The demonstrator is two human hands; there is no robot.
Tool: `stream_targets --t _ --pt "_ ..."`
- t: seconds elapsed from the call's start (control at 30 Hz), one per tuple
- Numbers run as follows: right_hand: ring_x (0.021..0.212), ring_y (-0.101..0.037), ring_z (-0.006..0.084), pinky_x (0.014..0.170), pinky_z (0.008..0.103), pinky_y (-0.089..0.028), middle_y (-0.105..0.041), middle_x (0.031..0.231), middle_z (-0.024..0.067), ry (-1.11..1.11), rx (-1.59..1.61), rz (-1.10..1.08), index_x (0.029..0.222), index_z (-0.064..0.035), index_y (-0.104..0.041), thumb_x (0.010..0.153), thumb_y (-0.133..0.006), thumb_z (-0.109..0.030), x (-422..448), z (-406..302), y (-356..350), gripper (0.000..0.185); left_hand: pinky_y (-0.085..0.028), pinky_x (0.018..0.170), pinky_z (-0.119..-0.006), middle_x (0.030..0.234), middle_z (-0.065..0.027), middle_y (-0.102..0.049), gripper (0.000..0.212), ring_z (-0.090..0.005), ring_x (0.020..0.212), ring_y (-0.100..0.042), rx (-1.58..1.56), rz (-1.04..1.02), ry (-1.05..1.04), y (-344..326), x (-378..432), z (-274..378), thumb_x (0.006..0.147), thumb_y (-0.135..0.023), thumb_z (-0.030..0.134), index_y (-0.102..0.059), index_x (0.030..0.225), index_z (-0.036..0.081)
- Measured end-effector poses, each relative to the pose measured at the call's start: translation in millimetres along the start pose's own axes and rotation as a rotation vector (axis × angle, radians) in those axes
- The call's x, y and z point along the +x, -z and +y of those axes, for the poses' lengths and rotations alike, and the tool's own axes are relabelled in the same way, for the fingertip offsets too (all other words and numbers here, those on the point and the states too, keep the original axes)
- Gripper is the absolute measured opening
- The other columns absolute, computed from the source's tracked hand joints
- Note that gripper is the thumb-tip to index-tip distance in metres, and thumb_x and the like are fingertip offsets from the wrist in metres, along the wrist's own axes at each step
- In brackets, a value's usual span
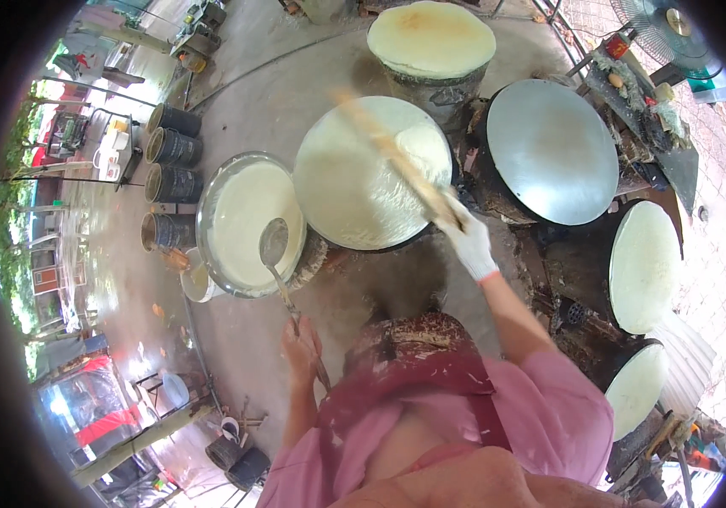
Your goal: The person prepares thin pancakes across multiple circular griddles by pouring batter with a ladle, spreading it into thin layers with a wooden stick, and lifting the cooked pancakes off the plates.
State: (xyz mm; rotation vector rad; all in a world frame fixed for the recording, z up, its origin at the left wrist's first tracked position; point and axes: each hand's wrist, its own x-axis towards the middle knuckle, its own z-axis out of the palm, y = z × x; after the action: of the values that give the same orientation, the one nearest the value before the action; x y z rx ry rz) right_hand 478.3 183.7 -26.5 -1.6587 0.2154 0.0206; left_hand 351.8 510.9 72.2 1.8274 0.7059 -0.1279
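My left hand (302, 346) grips the handle of a metal ladle (274, 244), whose bowl hangs over a wide metal basin (205, 254) of pale batter (248, 216). A white knit glove covers my right hand (466, 241), closed around one end of a wooden batter spreader (401, 162). The spreader is blurred and slants across a round griddle (312, 222). Pale batter (423, 149) lies on that griddle, thicker and rippled on its right side. Whether the spreader touches the batter I cannot tell.
A bare metal griddle (550, 152) stands to the right. Pale flatbreads cover the griddles at the back (429, 38), right (645, 270) and lower right (639, 390). Several black buckets (174, 149) line the left side. A fan (671, 25) stands at the back right.
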Motion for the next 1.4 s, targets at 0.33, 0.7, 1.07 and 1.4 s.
stream_targets --t 0.33,0.7,1.07,1.4 --pt "0.064 -0.043 0.0016 0.056 0.0167 -0.039 -0.059 0.093 -0.0050 -0.365 0.311 0.168 0.123 -0.0026 -0.057 0.090 -0.060 -0.012 -35 63 50 0.035 -0.031 0.035 -0.028 0.050 -0.0020 -0.043 0.022 -0.0125 0.038 -0.042 0.092 -0.329 -0.141 -95 116 75 0.089 -0.051 0.020 -0.049 0.072 0.005" --pt "0.091 -0.053 0.0049 0.082 0.0175 -0.044 -0.059 0.110 0.0015 -0.355 0.343 0.349 0.124 0.0055 -0.053 0.087 -0.061 -0.004 -111 66 -17 0.039 -0.034 0.044 -0.026 0.060 -0.0021 -0.047 0.020 -0.0118 0.050 -0.044 -0.097 -0.968 -0.171 -186 243 82 0.087 -0.051 0.018 -0.051 0.072 0.005" --pt "0.050 -0.046 0.0049 0.042 0.0184 -0.038 -0.058 0.071 -0.0056 -0.554 0.512 0.363 0.125 -0.0121 -0.057 0.089 -0.059 -0.010 -98 7 -115 0.036 -0.035 0.046 -0.025 0.064 -0.0026 -0.046 0.009 -0.0120 0.046 -0.039 -0.599 -0.747 0.498 -133 181 51 0.092 -0.046 0.014 -0.045 0.085 0.007" --pt "0.066 -0.050 0.0070 0.057 0.0219 -0.044 -0.063 0.083 0.0006 -0.357 0.220 0.425 0.114 -0.0057 -0.063 0.090 -0.060 -0.024 -67 44 -67 0.031 -0.025 0.045 -0.021 0.058 0.0070 -0.035 0.026 -0.0050 0.042 -0.031 -0.716 -1.282 0.405 -87 209 109 0.096 -0.045 0.028 -0.047 0.083 0.006"
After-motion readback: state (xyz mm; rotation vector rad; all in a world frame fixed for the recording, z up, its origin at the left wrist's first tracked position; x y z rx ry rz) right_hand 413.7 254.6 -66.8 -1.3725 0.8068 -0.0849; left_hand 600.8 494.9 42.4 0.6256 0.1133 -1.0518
